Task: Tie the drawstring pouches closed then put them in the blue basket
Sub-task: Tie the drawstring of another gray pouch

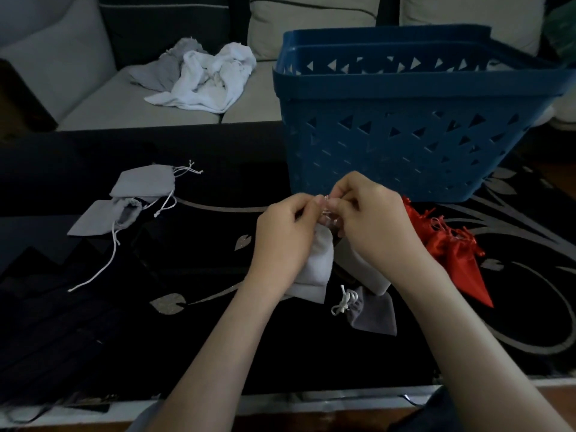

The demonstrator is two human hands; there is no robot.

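Left grip (pixel 286 232): fingers curled in, pinching the string at the top of the pale pouch.
Right grip (pixel 374 219): fingers curled in too, pinching the same string, and touching the left grip.
Pale pouch (pixel 316 266): hangs just below the two grips, with its bottom down on the dark desk (pixel 187 260).
String (pixel 326 204): only a tiny bit shows between the grips. I cannot tell if the knot is made yet.
Blue basket (pixel 389 145): stands just behind the grips.
Other pouches: a tied grey pouch (pixel 371 313) lies below the right grip. The red pouches (pixel 452 247) lie just right of it. Two open grey pouches (pixel 143 185) lie well off to the left of the left grip.
What could go wrong: the string is thin, so I think it could slip out of the fingertips, and the knot would come loose. A weak pull may also leave the top of the pouch open.
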